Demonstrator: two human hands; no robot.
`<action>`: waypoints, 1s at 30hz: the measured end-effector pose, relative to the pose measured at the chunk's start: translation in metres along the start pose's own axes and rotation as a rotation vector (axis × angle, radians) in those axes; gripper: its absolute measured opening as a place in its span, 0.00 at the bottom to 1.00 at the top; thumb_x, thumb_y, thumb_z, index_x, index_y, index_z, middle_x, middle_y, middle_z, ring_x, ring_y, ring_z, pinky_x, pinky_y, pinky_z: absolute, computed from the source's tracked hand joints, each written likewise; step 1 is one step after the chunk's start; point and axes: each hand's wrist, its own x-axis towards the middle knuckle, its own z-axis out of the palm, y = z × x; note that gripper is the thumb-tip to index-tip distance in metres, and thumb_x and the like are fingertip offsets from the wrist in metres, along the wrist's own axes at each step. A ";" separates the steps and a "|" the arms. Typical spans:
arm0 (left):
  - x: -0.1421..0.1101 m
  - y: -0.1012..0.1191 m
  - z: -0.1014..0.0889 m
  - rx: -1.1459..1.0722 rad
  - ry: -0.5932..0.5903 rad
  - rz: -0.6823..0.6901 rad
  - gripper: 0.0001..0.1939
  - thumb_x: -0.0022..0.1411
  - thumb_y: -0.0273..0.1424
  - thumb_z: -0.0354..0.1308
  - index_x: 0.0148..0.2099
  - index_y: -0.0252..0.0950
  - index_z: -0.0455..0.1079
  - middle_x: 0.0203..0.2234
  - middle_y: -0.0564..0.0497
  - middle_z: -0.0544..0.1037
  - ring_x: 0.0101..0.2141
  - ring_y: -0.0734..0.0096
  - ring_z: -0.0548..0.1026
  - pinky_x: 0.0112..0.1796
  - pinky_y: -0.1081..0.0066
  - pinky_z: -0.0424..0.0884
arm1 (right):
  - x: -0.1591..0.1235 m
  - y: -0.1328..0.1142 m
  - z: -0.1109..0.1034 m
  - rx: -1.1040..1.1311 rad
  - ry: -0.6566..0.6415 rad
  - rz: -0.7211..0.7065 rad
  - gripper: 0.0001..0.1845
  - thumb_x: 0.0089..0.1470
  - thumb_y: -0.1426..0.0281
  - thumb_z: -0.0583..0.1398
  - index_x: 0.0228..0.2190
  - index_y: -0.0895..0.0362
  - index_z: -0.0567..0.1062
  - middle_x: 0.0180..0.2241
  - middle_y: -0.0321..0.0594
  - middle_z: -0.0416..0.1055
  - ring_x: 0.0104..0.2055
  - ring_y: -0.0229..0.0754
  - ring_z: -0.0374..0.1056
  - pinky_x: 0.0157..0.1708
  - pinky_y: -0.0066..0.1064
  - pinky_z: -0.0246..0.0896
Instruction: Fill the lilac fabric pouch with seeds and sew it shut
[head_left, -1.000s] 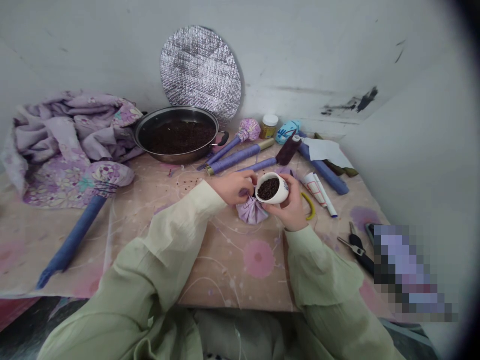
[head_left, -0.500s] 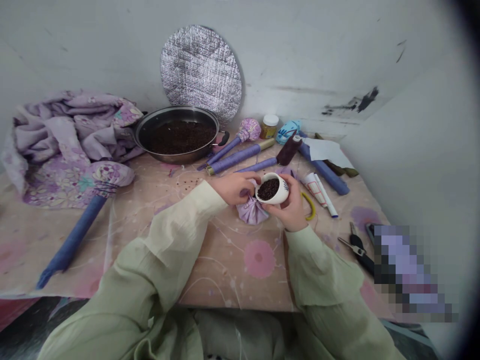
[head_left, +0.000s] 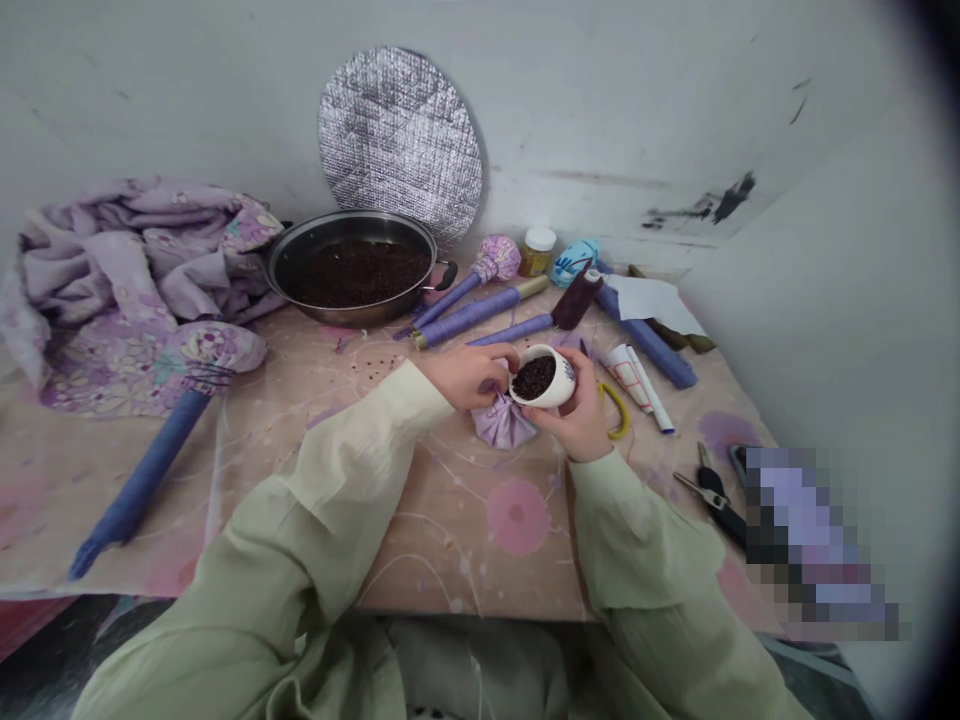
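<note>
Far left of the frame, a heap of floral cloth (head_left: 135, 270) lies rumpled, with a blue-handled mallet (head_left: 150, 470) slanting below it, its cloth-wrapped head against the folds; at upper centre-left sits the wide pan (head_left: 360, 318), dark grains inside, a silver disc (head_left: 401, 140) upright behind it; now the left arm, sleeved in pale green, running up from the lower left to the middle of the frame, elbow bent and forearm slanting inward; at its end the left hand (head_left: 463, 376) is turned toward the right, knuckles up, fingers narrow and curled around the gathered neck of a lilac pouch (head_left: 504, 424), the exact pinch partly hidden; the pouch hangs right there, mid-frame, its pleated body below those fingers; just beside them, slightly right of centre, the white cup (head_left: 561, 388) tips its mouth leftward, dark grains filling it, its rim close against the left fingertips; and the right hand (head_left: 585, 415) has it from the right, thumb underneath, fingers wrapped behind; the right forearm rises steeply from the lower right; beyond it, a yellow handle (head_left: 619, 412) and, further right, a white marker (head_left: 651, 392) lie on the patterned tablecloth (head_left: 480, 560).
</note>
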 end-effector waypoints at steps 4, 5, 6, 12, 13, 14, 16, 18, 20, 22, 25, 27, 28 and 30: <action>0.000 -0.004 0.004 -0.026 0.035 0.049 0.07 0.51 0.21 0.54 0.31 0.33 0.73 0.52 0.47 0.67 0.44 0.68 0.72 0.44 0.71 0.69 | 0.000 0.002 0.000 0.008 -0.001 -0.016 0.39 0.32 0.68 0.68 0.48 0.51 0.60 0.49 0.41 0.63 0.52 0.46 0.62 0.54 0.38 0.57; 0.000 -0.005 0.005 -0.028 0.039 0.057 0.07 0.51 0.21 0.54 0.31 0.33 0.73 0.53 0.47 0.66 0.45 0.67 0.72 0.45 0.71 0.69 | 0.000 0.003 0.000 0.008 -0.001 -0.022 0.39 0.33 0.69 0.67 0.48 0.51 0.60 0.48 0.41 0.63 0.52 0.46 0.62 0.54 0.38 0.58; 0.000 -0.006 0.005 -0.027 0.039 0.059 0.07 0.51 0.21 0.54 0.31 0.33 0.72 0.53 0.47 0.66 0.45 0.67 0.72 0.45 0.71 0.69 | 0.000 0.003 0.001 0.007 -0.001 -0.029 0.39 0.33 0.69 0.67 0.48 0.52 0.60 0.48 0.41 0.63 0.52 0.45 0.62 0.53 0.38 0.58; 0.000 -0.005 0.004 -0.005 0.000 0.038 0.07 0.51 0.21 0.54 0.32 0.34 0.73 0.48 0.47 0.70 0.43 0.67 0.73 0.42 0.71 0.70 | 0.000 0.003 0.001 0.016 -0.003 -0.055 0.38 0.33 0.70 0.67 0.48 0.52 0.60 0.48 0.41 0.63 0.51 0.45 0.62 0.53 0.38 0.58; 0.000 -0.005 0.004 0.001 0.002 0.039 0.07 0.51 0.22 0.54 0.32 0.34 0.73 0.47 0.48 0.71 0.42 0.67 0.74 0.42 0.71 0.70 | 0.000 0.003 0.001 0.023 -0.005 -0.055 0.38 0.33 0.71 0.67 0.48 0.52 0.61 0.48 0.41 0.62 0.51 0.45 0.62 0.53 0.38 0.58; 0.000 -0.005 0.004 0.007 0.007 0.045 0.07 0.51 0.22 0.54 0.32 0.34 0.73 0.47 0.48 0.71 0.41 0.68 0.74 0.41 0.72 0.70 | 0.000 0.003 0.001 0.032 -0.006 -0.055 0.38 0.33 0.71 0.67 0.48 0.52 0.61 0.48 0.41 0.62 0.51 0.44 0.62 0.53 0.38 0.58; 0.000 -0.007 0.005 0.009 0.029 0.066 0.07 0.51 0.23 0.54 0.32 0.34 0.73 0.47 0.48 0.71 0.41 0.68 0.74 0.41 0.72 0.70 | 0.000 0.004 0.001 0.052 -0.011 -0.055 0.39 0.33 0.72 0.67 0.48 0.51 0.60 0.49 0.41 0.61 0.51 0.44 0.62 0.54 0.38 0.57; 0.000 -0.008 0.005 -0.002 0.051 0.093 0.07 0.51 0.22 0.54 0.32 0.33 0.73 0.49 0.46 0.69 0.43 0.67 0.73 0.43 0.72 0.69 | 0.000 0.005 0.001 0.060 -0.019 -0.051 0.39 0.33 0.72 0.67 0.48 0.50 0.60 0.49 0.41 0.60 0.52 0.45 0.61 0.54 0.39 0.56; -0.001 -0.010 0.006 -0.016 0.065 0.116 0.07 0.52 0.22 0.54 0.32 0.33 0.72 0.51 0.45 0.68 0.46 0.66 0.72 0.45 0.71 0.69 | 0.001 0.006 0.001 0.048 -0.028 -0.043 0.39 0.33 0.70 0.67 0.48 0.50 0.59 0.49 0.41 0.60 0.52 0.45 0.62 0.54 0.40 0.56; -0.002 -0.012 0.006 -0.018 0.081 0.134 0.07 0.52 0.22 0.53 0.32 0.33 0.72 0.52 0.46 0.67 0.48 0.66 0.71 0.47 0.71 0.68 | 0.001 0.008 0.001 0.035 -0.035 -0.033 0.39 0.33 0.69 0.67 0.48 0.50 0.58 0.49 0.42 0.60 0.52 0.46 0.62 0.54 0.41 0.57; -0.002 -0.015 0.006 0.004 0.094 0.155 0.07 0.53 0.23 0.54 0.33 0.35 0.72 0.51 0.48 0.67 0.47 0.65 0.71 0.45 0.71 0.68 | 0.001 0.011 0.001 0.046 -0.050 -0.028 0.40 0.33 0.69 0.66 0.49 0.51 0.57 0.49 0.42 0.60 0.53 0.46 0.61 0.55 0.41 0.56; -0.002 -0.017 0.006 0.016 0.081 0.172 0.06 0.53 0.23 0.54 0.33 0.35 0.71 0.50 0.48 0.68 0.45 0.65 0.72 0.43 0.71 0.69 | 0.001 0.011 0.001 0.050 -0.054 -0.043 0.40 0.33 0.70 0.67 0.49 0.51 0.58 0.49 0.42 0.60 0.53 0.47 0.60 0.56 0.42 0.54; -0.002 -0.018 0.006 0.019 0.076 0.182 0.06 0.53 0.24 0.54 0.33 0.35 0.71 0.50 0.47 0.69 0.45 0.65 0.72 0.43 0.72 0.69 | 0.001 0.011 0.001 0.045 -0.055 -0.049 0.40 0.33 0.69 0.67 0.49 0.51 0.58 0.50 0.42 0.60 0.54 0.47 0.60 0.56 0.42 0.54; -0.002 -0.018 0.006 0.019 0.078 0.200 0.06 0.54 0.24 0.53 0.33 0.35 0.71 0.49 0.47 0.69 0.44 0.66 0.72 0.43 0.72 0.69 | 0.001 0.009 0.001 0.029 -0.054 -0.048 0.40 0.33 0.68 0.67 0.49 0.51 0.58 0.50 0.42 0.60 0.54 0.47 0.60 0.57 0.42 0.53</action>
